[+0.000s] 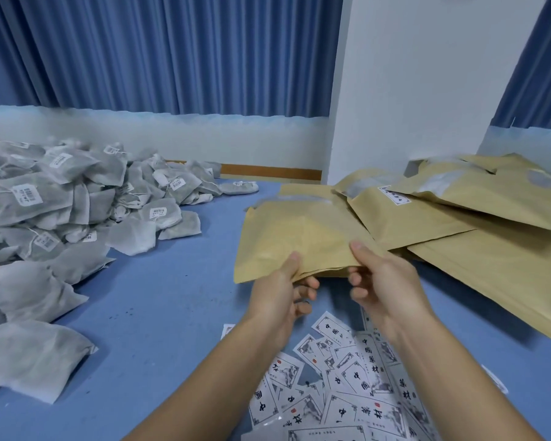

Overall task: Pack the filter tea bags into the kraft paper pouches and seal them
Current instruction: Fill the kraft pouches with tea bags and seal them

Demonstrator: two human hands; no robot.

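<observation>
I hold one kraft paper pouch (pixel 296 237) above the blue table (pixel 159 300), its near edge towards me. My left hand (pixel 283 288) pinches that edge with the thumb on top and the fingers curled underneath. My right hand (pixel 382 281) grips the same edge just to the right, thumb on top. A big heap of grey filter tea bags (pixel 64 205) with white barcode tags covers the left side of the table.
A pile of more kraft pouches (pixel 477 224) lies at the right, one with a small white label. Loose printed paper labels (pixel 341 386) are scattered near the front edge between my forearms. Blue curtains and a white pillar stand behind the table.
</observation>
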